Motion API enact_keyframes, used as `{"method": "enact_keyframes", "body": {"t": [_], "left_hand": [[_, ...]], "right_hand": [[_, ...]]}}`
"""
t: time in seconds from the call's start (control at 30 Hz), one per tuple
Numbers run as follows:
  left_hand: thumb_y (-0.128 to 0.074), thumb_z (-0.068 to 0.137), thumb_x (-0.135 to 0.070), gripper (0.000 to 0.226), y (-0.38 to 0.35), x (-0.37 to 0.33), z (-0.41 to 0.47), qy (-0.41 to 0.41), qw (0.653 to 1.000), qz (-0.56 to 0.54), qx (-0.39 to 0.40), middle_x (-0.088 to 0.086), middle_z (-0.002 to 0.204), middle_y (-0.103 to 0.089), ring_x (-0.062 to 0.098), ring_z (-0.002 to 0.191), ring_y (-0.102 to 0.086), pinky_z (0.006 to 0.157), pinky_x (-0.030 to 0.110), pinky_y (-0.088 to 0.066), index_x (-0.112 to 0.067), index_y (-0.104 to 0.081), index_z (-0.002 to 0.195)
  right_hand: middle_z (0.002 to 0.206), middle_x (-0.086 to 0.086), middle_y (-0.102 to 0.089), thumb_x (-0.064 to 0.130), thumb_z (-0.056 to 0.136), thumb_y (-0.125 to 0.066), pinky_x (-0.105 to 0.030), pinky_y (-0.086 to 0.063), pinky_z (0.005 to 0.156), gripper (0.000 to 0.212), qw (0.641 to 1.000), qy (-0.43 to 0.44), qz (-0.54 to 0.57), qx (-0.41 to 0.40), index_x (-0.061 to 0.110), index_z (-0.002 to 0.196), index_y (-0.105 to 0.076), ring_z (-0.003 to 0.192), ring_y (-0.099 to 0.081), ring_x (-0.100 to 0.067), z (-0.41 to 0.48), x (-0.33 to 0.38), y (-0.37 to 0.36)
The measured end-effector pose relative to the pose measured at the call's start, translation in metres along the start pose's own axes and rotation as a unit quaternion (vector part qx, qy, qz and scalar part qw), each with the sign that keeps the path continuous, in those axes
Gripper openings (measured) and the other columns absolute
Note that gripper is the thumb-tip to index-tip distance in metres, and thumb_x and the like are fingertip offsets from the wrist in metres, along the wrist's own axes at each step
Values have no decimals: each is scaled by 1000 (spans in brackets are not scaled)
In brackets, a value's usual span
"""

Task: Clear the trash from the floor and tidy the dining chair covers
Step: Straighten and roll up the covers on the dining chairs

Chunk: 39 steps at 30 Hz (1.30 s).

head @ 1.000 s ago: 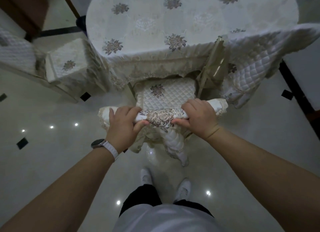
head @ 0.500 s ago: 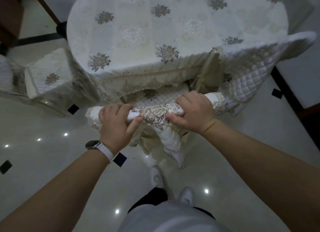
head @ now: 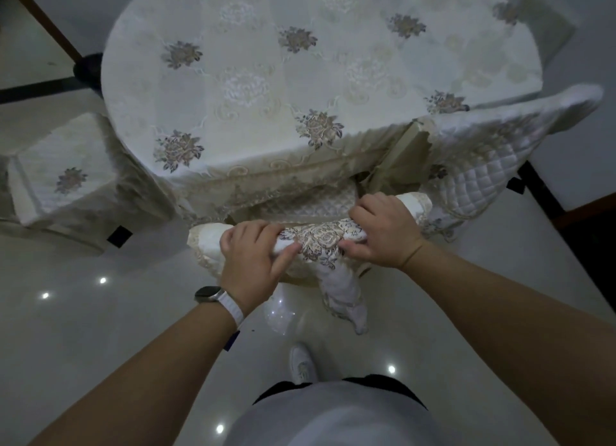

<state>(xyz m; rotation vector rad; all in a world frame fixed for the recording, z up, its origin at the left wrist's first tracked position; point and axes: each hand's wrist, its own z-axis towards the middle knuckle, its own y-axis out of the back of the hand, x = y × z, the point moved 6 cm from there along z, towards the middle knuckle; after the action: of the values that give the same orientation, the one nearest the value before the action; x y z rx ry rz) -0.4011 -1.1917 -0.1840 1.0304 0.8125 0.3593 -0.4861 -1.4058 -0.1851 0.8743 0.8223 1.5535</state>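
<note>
Fingers (head: pixel 248 234) of the left hand (head: pixel 253 265) and the right hand (head: pixel 388 237) curl over the cream quilted floral-embroidered chair cover (head: pixel 320 242), clamping it along the backrest top, likely to square it. The chair sits tucked under the near edge of the round cloth-draped bench (head: pixel 266 79).

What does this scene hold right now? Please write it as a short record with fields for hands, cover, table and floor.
left hand: grip on the cover at the chair's top, left of the flower patch
right hand: grip on the same cover, right of the patch
cover: cream, one strip hangs behind the chair
table: round, under a flowered cloth
floor: glossy pale tiles
</note>
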Motion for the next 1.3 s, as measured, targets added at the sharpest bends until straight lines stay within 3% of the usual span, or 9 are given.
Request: {"method": "enact_keyframes", "body": {"t": [0.17,0.4,0.7,1.03,1.17,1.3], "left_hand": [[-28,94,-70,66,-5,3,9,6,1000,3,4,1,102,-62,22,103,-50,96,38,-24,-18,-68,105],[-36,92,-67,62,-15,2,35,33,999,9,19,2,106,-62,23,106,-49,98,41,-25,-16,-68,107],[-38,90,-61,58,-26,0,81,75,995,43,48,5,108,-61,26,105,-51,95,44,-29,-14,-67,110],[-39,92,-62,59,-33,2,109,75,995,57,29,8,105,-62,28,100,-51,89,46,-33,-13,-66,107],[-30,93,-69,68,-33,8,118,65,996,56,22,8,105,-62,27,100,-49,86,44,-33,-13,-66,107],[-42,91,-60,56,-33,13,127,67,996,49,25,9,105,-62,28,102,-49,89,45,-33,-12,-67,106]], "right_hand": [[72,-8,-46,69,86,-42,-35,-33,55,64,1000,7,14,4,8,72,-55,65,-40,-23,9,-10,-7],[73,-9,-50,67,87,-44,-34,-35,55,63,998,30,42,-23,8,71,-57,64,-44,-24,30,-37,-14],[71,-8,-51,65,85,-50,-35,-38,54,59,995,48,69,-44,9,70,-57,64,-47,-26,66,-79,-24],[72,-9,-54,63,83,-53,-33,-36,56,56,992,65,88,-56,9,71,-58,66,-50,-25,87,-101,-32],[71,-8,-53,63,84,-52,-33,-37,57,56,993,66,88,-48,9,70,-58,65,-49,-24,96,-105,-37],[71,-9,-53,63,87,-47,-33,-35,59,59,993,72,83,-47,8,71,-58,65,-48,-24,105,-107,-39]]}}
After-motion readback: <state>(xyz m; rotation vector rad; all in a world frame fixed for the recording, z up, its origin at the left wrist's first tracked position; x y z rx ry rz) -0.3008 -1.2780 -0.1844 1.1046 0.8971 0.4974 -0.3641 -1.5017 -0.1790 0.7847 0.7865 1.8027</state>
